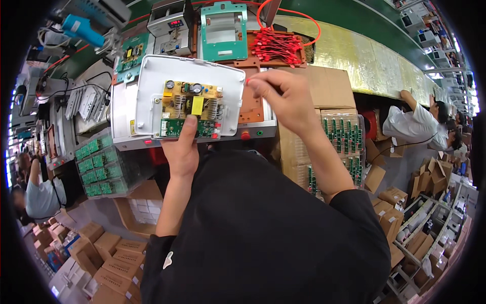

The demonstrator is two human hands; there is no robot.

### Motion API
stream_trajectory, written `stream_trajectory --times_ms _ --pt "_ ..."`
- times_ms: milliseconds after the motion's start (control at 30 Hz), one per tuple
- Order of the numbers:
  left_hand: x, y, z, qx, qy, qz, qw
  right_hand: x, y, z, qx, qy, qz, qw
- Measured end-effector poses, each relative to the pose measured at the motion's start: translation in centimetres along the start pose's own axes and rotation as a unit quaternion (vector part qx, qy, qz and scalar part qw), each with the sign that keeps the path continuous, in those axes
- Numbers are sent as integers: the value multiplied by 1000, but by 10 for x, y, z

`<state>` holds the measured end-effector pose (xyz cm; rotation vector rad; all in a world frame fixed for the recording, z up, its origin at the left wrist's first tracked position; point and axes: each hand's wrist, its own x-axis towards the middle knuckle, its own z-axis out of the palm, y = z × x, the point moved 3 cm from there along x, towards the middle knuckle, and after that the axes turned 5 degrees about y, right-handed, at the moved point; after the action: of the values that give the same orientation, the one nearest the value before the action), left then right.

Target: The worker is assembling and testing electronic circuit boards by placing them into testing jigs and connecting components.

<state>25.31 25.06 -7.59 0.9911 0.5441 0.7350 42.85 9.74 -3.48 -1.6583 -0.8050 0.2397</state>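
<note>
My left hand (180,154) grips a white plastic housing (150,96) by its near edge, with the thumb lying over the front. Inside the housing sits a circuit board (176,107), tan at the top and green along the bottom, carrying capacitors, silver heat sinks and a yellow transformer. To the right, my right hand (289,100) is closed in a pinch beside the housing's upper right edge. A small red piece (248,81) shows at its fingertips; its exact kind is too small to tell. My fingers hide the rest of it.
Beyond the housing stand a teal frame fixture (224,54), a metal device with a red display (174,24) and a pile of red-ended wires (276,48). Trays of green boards (98,169) are at left; more boards (344,134) lie on cartons at right. Other people work at both sides.
</note>
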Motion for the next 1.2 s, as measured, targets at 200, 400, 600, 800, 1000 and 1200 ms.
stream_trajectory --times_ms 200,400,600,800,1000,1200 --pt "-13 5 -2 195 5 233 953 -8 -27 27 -79 -13 -45 996" --pt "-33 6 -15 450 -75 371 809 -11 -36 39 -10 35 -28 999" --pt "-38 3 -21 551 -100 451 695 -16 -35 38 -6 51 -57 997" --pt "-46 -20 -43 616 -53 505 603 -21 -34 38 22 43 -34 998" --pt "-36 -7 -41 567 -97 350 739 -20 -36 38 18 41 -37 998" --pt "-13 1 -15 415 -168 220 867 -13 -10 33 -60 -28 28 997"
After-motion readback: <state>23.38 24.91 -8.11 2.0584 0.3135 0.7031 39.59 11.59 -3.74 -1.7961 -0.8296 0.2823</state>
